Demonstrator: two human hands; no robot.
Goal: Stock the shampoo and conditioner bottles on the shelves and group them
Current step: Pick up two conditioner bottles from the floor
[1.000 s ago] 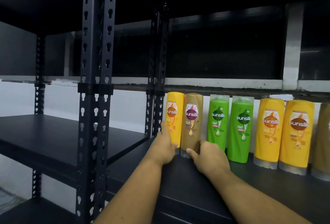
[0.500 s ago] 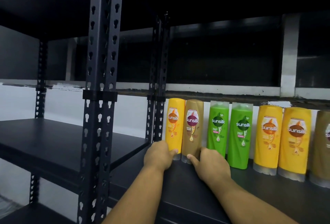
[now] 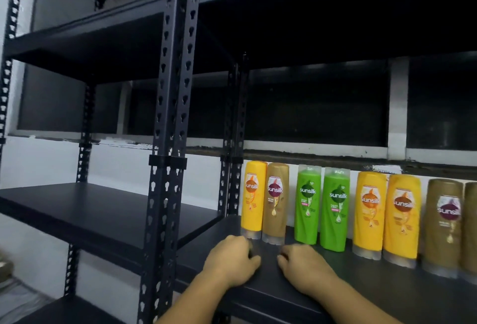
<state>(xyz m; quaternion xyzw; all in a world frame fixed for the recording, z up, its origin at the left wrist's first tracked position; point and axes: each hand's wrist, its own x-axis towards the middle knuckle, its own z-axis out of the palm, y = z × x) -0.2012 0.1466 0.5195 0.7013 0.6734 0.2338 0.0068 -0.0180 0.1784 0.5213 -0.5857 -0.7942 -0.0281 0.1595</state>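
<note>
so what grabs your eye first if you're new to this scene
The bright bottle row on the black shelf at right: yellow, brown, two green bottles, two yellow, then brown. In front of its left end, the left hand and right hand sit curled, holding nothing.

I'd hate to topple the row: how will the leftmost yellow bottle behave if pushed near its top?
It would likely tip rather than slide: the leftmost yellow bottle is tall, narrow and stands on its clear cap. Its glossy plastic probably feels slippery but stiff. It stands close beside the brown bottle, so a sideways fall could knock that over too.
</note>
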